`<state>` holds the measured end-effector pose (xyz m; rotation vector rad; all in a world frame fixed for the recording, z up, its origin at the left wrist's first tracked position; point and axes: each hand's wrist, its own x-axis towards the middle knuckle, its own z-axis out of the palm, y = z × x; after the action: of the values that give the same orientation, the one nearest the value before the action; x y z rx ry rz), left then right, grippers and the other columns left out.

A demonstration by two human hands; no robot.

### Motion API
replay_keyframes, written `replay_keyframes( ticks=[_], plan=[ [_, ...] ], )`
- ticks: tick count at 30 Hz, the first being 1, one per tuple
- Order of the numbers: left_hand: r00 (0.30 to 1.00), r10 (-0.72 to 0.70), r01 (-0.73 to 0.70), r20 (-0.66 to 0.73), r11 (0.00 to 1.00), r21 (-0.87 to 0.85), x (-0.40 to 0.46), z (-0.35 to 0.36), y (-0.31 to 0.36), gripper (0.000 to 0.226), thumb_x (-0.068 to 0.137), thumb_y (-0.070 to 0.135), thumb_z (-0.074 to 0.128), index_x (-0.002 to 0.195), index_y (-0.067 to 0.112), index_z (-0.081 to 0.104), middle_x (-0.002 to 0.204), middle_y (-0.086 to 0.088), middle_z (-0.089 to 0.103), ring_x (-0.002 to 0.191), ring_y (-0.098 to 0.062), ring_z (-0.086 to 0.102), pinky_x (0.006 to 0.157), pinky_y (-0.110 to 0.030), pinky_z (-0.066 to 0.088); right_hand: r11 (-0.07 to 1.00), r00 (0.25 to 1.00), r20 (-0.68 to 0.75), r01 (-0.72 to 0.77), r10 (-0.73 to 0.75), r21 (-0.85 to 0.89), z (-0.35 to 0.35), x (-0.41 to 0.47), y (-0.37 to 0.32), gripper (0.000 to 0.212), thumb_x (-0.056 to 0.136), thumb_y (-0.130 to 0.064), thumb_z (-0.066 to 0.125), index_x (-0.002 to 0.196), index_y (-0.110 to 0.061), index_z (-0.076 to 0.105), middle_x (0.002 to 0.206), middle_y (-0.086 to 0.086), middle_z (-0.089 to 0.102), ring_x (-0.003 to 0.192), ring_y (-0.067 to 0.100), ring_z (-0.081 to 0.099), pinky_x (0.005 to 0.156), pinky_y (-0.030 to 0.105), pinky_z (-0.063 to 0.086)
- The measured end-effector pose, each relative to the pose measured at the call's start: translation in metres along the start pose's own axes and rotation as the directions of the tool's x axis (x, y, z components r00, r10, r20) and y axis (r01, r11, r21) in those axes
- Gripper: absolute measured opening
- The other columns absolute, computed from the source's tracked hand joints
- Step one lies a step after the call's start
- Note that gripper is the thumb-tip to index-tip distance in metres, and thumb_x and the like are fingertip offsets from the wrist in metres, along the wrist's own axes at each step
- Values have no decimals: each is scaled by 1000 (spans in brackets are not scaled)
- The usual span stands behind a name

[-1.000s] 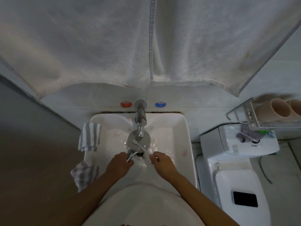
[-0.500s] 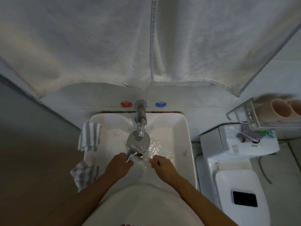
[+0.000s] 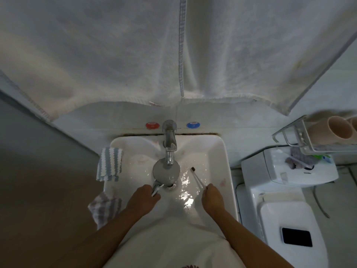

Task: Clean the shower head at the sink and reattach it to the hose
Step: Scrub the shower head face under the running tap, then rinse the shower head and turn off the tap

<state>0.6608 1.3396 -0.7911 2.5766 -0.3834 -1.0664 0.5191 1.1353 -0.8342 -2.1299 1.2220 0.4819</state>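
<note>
The round chrome shower head [image 3: 166, 171] lies face up in the white sink [image 3: 225, 167], right under the chrome tap [image 3: 170, 145]. My left hand [image 3: 144, 198] grips its handle at the lower left. My right hand [image 3: 212, 197] holds a thin toothbrush [image 3: 197, 177], bristle end pointing up and left, off to the right of the shower head and clear of it. Wet patches shine on the sink floor between my hands. No hose is in view.
A blue-striped cloth [image 3: 110, 166] hangs over the sink's left rim, a grey-striped one [image 3: 105, 207] below it. White towels [image 3: 173, 51] hang overhead. To the right stand a toilet [image 3: 286, 213] and a wire rack [image 3: 301, 140] with pink cups [image 3: 332, 128].
My right hand has pulled the toothbrush away from the shower head's face, moving right. My left hand and the shower head have stayed put.
</note>
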Motion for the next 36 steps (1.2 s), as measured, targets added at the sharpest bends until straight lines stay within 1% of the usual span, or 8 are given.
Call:
replay_keyframes(
  ticks=[8,12,16,18,20,24,29,36],
  plan=[
    [1000,9,-9,7,1000,-5,-4,-2,2,36,85,34,62,64,20,36,68,3,45,64,-19,50,52,-29,35,896,999,49,38,-18,-442,-5,-4,5,27,99,-21,45,124,-11,47,124,7,63,113,26,63,92,34,49],
    [1000,7,-6,6,1000,-13,-4,-2,2,38,85,34,62,63,22,35,69,3,45,70,-20,52,60,-27,35,863,999,12,49,-50,-503,-8,-3,4,33,96,-21,49,128,-11,46,128,7,57,117,25,57,95,32,46],
    [1000,10,-10,14,1000,-30,-5,-2,4,34,86,35,61,67,18,39,74,-1,49,70,-21,52,58,-28,38,991,980,-159,128,-123,25,-27,-5,-29,20,100,-18,44,95,-6,59,96,12,66,89,29,63,79,38,51],
    [1000,11,-11,23,1000,-22,-6,-3,6,29,87,36,59,75,13,44,78,-3,51,70,-23,53,55,-29,38,915,968,-215,199,-129,350,-53,-13,-65,30,102,-23,44,84,-6,60,76,7,66,72,25,63,68,39,54],
    [1000,17,-16,26,1000,-18,-6,-4,8,28,87,34,58,79,12,45,76,-3,51,70,-23,53,57,-28,38,793,965,-184,258,-186,552,-82,-24,-104,39,104,-29,39,84,-6,63,68,5,65,61,17,61,57,27,53],
    [999,44,-44,12,999,19,-6,-5,7,31,90,34,57,72,16,41,74,1,46,72,-20,50,60,-27,35,759,948,-92,300,-304,578,-111,-41,-158,54,106,-43,28,86,-7,64,68,7,66,59,14,60,56,22,47],
    [999,49,-49,10,999,2,-6,-5,3,35,89,35,58,67,19,36,72,2,45,74,-19,50,61,-26,31,675,946,106,139,-308,725,-103,-48,-180,63,105,-47,26,103,3,63,68,13,67,49,14,59,43,16,43],
    [999,39,-39,21,999,-9,-5,-4,2,31,89,37,59,81,10,45,86,-9,56,75,-20,50,62,-26,34,532,947,190,-24,-258,846,-102,-50,-202,39,104,-40,36,91,-11,59,59,5,57,41,13,45,44,25,33]
  ],
)
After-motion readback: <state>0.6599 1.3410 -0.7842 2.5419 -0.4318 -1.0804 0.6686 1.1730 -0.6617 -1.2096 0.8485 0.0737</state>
